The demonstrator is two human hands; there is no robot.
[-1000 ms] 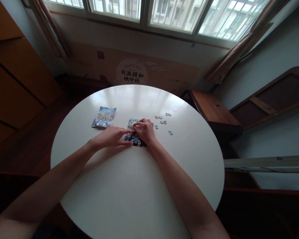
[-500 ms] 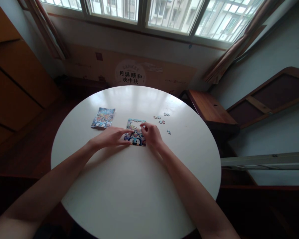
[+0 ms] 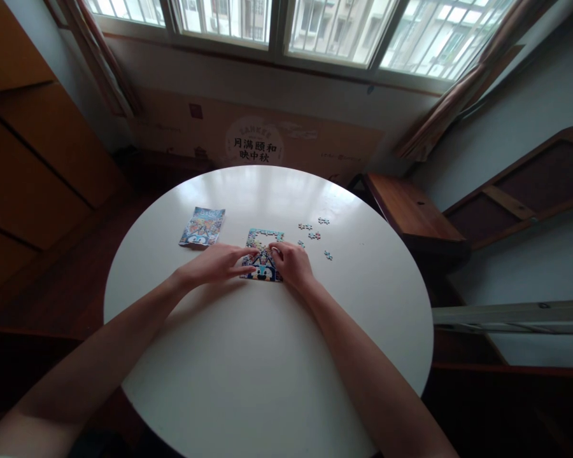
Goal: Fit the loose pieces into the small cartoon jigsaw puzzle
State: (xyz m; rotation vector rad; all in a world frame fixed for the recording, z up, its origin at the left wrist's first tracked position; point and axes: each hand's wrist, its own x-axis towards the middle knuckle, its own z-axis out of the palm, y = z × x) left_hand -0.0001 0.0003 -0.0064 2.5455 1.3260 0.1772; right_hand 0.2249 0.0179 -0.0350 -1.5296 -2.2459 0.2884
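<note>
A small jigsaw puzzle (image 3: 262, 273) with a blue cartoon dog face lies partly assembled on the white table, with a pale gap in its upper middle. My left hand (image 3: 219, 262) rests at its left edge, thumb and fingers apart, fingertips touching the puzzle. Over the right side of the puzzle, my right hand (image 3: 292, 262) is closed in a pinch. A small pale bit shows between thumb and forefinger, seemingly a puzzle piece, mostly hidden by the fingers. Several loose puzzle pieces (image 3: 314, 236) lie to the right of the puzzle.
A crumpled-edged picture sheet or packet (image 3: 203, 226) with the same dog design lies at the left on the round white table (image 3: 248, 375). Beyond the table's right edge stands a wooden bench or stool (image 3: 403, 202). A window and a printed cardboard panel (image 3: 305, 146) are behind.
My right hand has shifted slightly down and left over the puzzle, uncovering a loose piece beside it. My left hand stays at the puzzle's left edge. The camera view has shifted slightly.
</note>
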